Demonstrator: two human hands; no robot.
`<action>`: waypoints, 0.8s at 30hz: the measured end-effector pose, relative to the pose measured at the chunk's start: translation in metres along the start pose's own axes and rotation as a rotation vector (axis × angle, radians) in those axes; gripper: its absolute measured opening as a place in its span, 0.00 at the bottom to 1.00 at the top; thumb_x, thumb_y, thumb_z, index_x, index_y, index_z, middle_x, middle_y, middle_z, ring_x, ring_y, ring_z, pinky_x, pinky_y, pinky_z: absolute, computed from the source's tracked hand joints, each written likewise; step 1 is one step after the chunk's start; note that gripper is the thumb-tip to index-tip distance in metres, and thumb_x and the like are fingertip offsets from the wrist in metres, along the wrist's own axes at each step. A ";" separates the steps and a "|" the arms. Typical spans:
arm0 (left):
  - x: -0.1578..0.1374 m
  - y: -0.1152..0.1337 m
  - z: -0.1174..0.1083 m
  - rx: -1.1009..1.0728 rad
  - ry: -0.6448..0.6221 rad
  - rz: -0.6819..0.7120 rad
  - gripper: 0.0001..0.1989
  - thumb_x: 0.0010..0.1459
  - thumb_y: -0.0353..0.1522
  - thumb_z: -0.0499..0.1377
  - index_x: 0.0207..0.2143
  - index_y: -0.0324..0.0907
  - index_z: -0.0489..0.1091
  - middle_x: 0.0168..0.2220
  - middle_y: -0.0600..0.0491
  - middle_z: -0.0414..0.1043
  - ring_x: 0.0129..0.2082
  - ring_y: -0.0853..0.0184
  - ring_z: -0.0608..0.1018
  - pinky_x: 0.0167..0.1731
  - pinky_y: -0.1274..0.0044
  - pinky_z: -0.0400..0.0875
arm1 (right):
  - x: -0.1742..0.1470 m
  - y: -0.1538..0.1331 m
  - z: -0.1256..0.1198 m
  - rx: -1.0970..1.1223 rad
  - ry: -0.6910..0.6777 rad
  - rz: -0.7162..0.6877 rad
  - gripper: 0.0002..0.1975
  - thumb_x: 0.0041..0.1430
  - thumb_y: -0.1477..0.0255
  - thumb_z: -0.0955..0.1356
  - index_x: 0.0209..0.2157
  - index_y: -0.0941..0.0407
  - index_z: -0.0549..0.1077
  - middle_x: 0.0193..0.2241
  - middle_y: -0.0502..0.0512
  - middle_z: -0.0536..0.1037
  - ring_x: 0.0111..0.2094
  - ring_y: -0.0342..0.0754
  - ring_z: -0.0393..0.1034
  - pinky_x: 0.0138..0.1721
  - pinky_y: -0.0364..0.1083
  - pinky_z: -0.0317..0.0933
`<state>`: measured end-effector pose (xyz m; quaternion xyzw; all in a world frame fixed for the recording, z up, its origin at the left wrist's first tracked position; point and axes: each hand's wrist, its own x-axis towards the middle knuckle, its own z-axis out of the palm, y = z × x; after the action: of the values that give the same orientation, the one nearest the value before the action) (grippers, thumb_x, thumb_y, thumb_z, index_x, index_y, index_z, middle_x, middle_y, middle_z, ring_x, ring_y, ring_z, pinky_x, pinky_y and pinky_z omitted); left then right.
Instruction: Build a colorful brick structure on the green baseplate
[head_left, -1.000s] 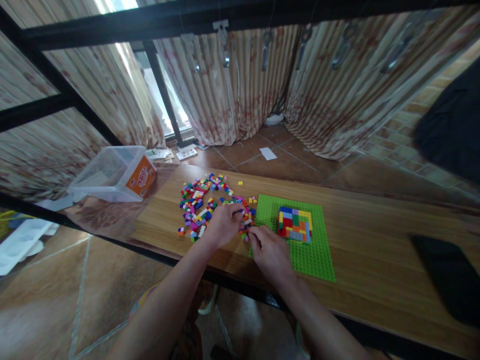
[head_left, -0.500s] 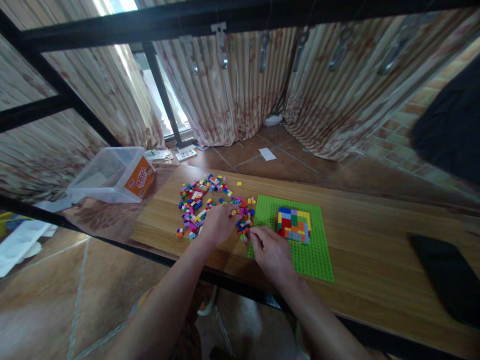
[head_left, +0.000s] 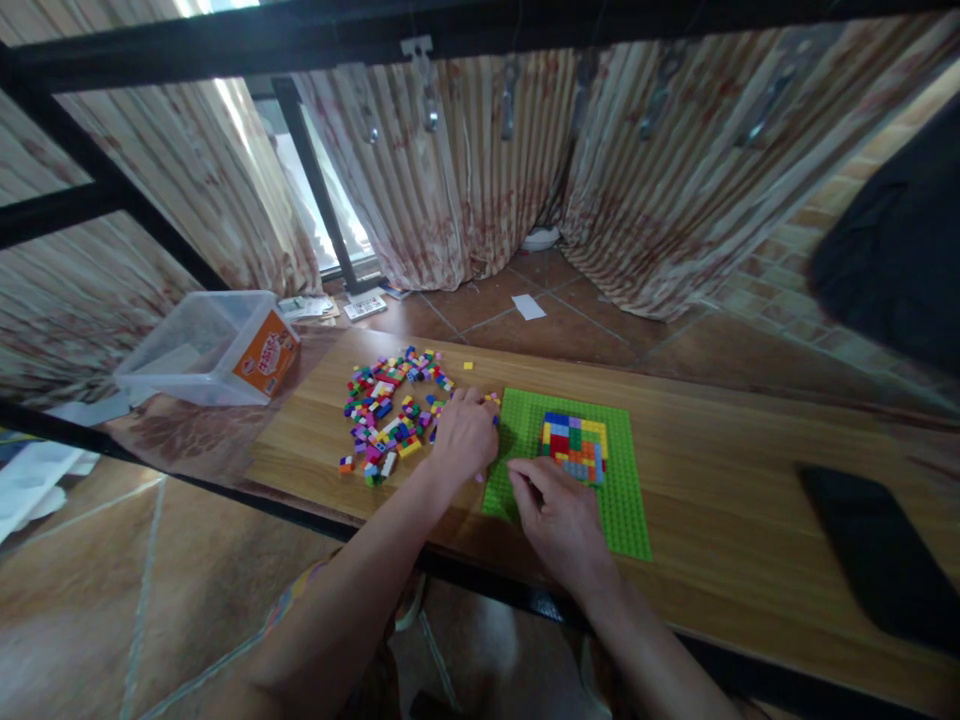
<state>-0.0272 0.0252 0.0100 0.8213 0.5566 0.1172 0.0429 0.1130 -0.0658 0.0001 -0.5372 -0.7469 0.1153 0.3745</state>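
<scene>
My left hand (head_left: 465,437) is palm down over the right edge of a scattered pile of small toy bricks (head_left: 386,405). Its fingers look slightly apart and hide the bricks under them. Over the left part of a green studded baseplate (head_left: 626,500) is my right hand (head_left: 561,508), its fingers curled and thumb against the index finger. Whatever lies in that pinch is too small or hidden to make out. Just beyond the right hand, a block of multicoloured bricks (head_left: 576,440) is built on the baseplate, partly covered by the knuckles.
A clear plastic bin (head_left: 195,350) with an orange label stands left of the wooden tabletop (head_left: 712,480). One yellow brick (head_left: 469,366) lies apart behind the pile. A dark flat object (head_left: 877,550) lies at the right. Black metal bars cross the top and left.
My left hand has moved right across the bricks, covering the cluster beside the baseplate. My right hand has drawn away from that cluster and sits over the baseplate. The view has shifted slightly.
</scene>
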 end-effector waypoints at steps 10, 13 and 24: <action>-0.011 0.020 -0.005 -0.402 -0.007 0.058 0.09 0.58 0.27 0.55 0.39 0.41 0.74 0.37 0.50 0.78 0.39 0.64 0.77 0.46 0.72 0.70 | 0.010 0.034 -0.053 0.137 0.426 0.259 0.09 0.62 0.66 0.67 0.37 0.54 0.78 0.31 0.52 0.81 0.29 0.44 0.74 0.33 0.44 0.68; -0.025 0.031 0.000 -0.620 -0.065 0.009 0.09 0.58 0.28 0.56 0.40 0.41 0.73 0.36 0.52 0.79 0.34 0.67 0.79 0.40 0.76 0.72 | 0.011 0.045 -0.058 0.191 0.485 0.365 0.11 0.61 0.64 0.67 0.36 0.55 0.78 0.27 0.51 0.80 0.25 0.44 0.72 0.29 0.44 0.67; -0.034 0.038 0.006 -0.733 -0.074 -0.012 0.10 0.58 0.26 0.58 0.40 0.42 0.76 0.38 0.53 0.80 0.36 0.67 0.79 0.40 0.76 0.72 | 0.010 0.041 -0.055 0.061 0.324 0.215 0.12 0.63 0.65 0.65 0.37 0.53 0.79 0.33 0.53 0.81 0.30 0.46 0.75 0.35 0.46 0.70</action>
<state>-0.0033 -0.0208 0.0070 0.7519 0.4806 0.2786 0.3551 0.1781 -0.0535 0.0189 -0.6139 -0.6113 0.0891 0.4914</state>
